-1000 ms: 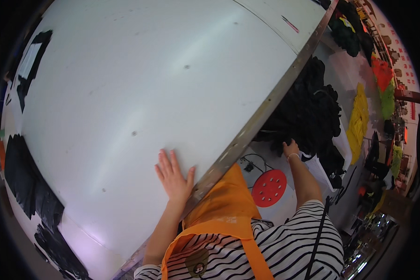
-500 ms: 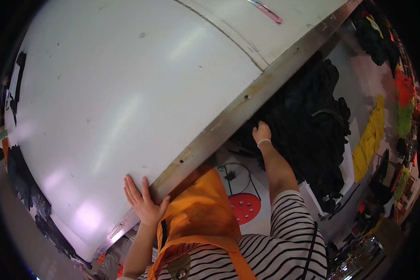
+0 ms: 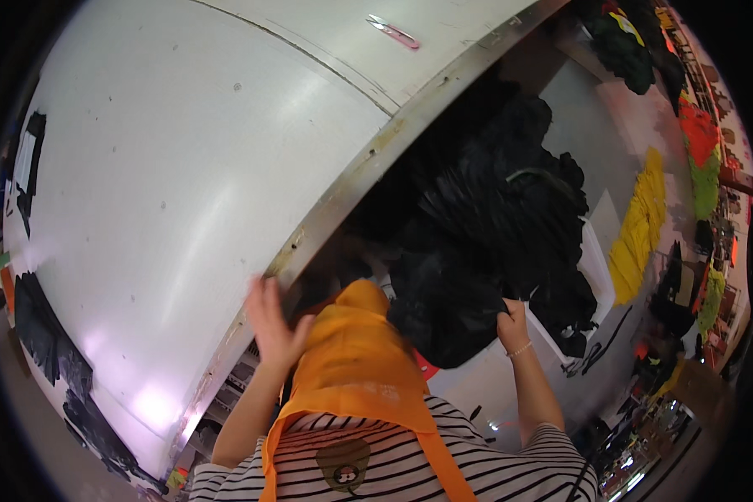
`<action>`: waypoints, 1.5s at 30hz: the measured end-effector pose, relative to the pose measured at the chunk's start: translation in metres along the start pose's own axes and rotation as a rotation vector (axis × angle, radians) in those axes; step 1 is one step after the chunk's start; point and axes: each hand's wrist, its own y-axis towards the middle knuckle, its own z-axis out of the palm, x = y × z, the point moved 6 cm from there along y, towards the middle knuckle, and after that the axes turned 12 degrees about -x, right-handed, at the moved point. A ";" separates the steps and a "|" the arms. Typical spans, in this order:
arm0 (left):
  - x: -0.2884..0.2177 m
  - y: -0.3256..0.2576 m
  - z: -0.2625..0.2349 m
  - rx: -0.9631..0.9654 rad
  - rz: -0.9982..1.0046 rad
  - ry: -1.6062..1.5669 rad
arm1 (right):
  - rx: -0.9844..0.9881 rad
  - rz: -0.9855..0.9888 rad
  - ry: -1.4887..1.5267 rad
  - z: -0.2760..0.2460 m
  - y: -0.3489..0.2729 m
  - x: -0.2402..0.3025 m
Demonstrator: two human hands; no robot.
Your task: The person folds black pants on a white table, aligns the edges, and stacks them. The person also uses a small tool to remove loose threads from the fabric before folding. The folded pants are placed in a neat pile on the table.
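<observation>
The right hand (image 3: 513, 325) is closed, thumb against fingers, on the edge of a bunched black cloth (image 3: 452, 314), which spreads from it toward 9 o'clock. At the hand's 12 o'clock lies a big heaped pile of black fabric (image 3: 510, 201); at 2 o'clock are a white, straight-rimmed container (image 3: 599, 272) and, beyond it, a crumpled yellow cloth (image 3: 640, 234). The left hand (image 3: 274, 326), at 9 o'clock from the right, is open with nothing seen in it, fingers at the worn metal edging (image 3: 309, 236) of a broad white tabletop (image 3: 184, 167). Pink-handled metal snips (image 3: 397, 35) lie at its 1 o'clock, flat dark fabric pieces (image 3: 50, 326) at 9 o'clock.

The orange apron (image 3: 351, 360) stands between the hands. The bunched cloth covers most of a red disc (image 3: 425, 366); the tabletop's edge cuts off the pile toward 10 o'clock, in deep shadow. The left fingers are blurred, so contact cannot be told.
</observation>
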 end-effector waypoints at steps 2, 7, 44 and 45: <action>-0.044 -0.002 0.020 0.140 0.021 -0.180 | 0.127 -0.034 0.036 -0.006 -0.033 0.049; -0.119 -0.020 0.050 0.663 0.057 -0.690 | 0.159 -0.212 0.157 -0.005 -0.092 0.174; 0.304 -0.315 -0.636 -1.790 0.052 0.011 | 0.259 -1.517 -0.576 0.229 -0.038 0.511; 0.334 -0.359 -0.625 -1.796 -0.063 -0.028 | 0.355 -1.569 -0.566 0.267 -0.064 0.496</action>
